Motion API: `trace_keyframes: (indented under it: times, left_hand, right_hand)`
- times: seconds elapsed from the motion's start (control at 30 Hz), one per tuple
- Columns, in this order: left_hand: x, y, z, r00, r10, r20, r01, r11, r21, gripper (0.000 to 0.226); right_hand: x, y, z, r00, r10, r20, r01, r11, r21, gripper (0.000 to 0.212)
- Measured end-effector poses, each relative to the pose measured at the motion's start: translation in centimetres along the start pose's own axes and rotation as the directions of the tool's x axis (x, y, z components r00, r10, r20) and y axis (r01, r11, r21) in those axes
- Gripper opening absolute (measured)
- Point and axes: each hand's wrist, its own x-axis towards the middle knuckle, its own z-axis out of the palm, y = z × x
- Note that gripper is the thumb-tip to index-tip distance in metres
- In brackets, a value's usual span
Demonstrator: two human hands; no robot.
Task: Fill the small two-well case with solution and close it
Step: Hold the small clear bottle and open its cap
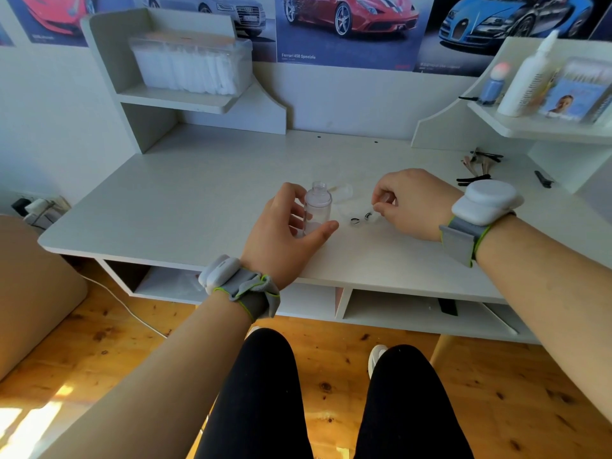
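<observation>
A small clear bottle (317, 210) stands upright and uncapped on the white desk (185, 207), with a little liquid at its bottom. My left hand (287, 231) curls around it, thumb in front and fingers behind. Just right of the bottle lies the small clear two-well case (359, 220), open, with two dark rings showing in its wells. My right hand (409, 203) hovers at the case's right end, fingertips pinching a small clear part of it. A clear cap-like piece (342, 190) lies behind the bottle.
Hair clips and pins (480, 167) are scattered at the desk's right rear. The right shelf carries a white bottle (526, 81) and a box (576, 94); the left shelf holds a clear container (192, 64). Open cubbies sit below the desktop.
</observation>
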Motion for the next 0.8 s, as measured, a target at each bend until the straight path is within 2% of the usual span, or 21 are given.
trace_keyframes:
  times: [0.27,0.8]
  left_hand:
    - [0.0,0.0,0.1,1.000,-0.002,-0.004,0.002,1.000,-0.029,0.039]
    - [0.1,-0.1,0.1,1.000,0.007,-0.005,-0.007,1.000,-0.005,0.039]
  right_hand:
    - [-0.2,0.1,-0.6,0.996,0.008,-0.085,-0.004,0.999,0.051,0.011]
    - [-0.1,-0.2,0.4,0.998,0.039,0.039,-0.039,0.999,-0.013,0.018]
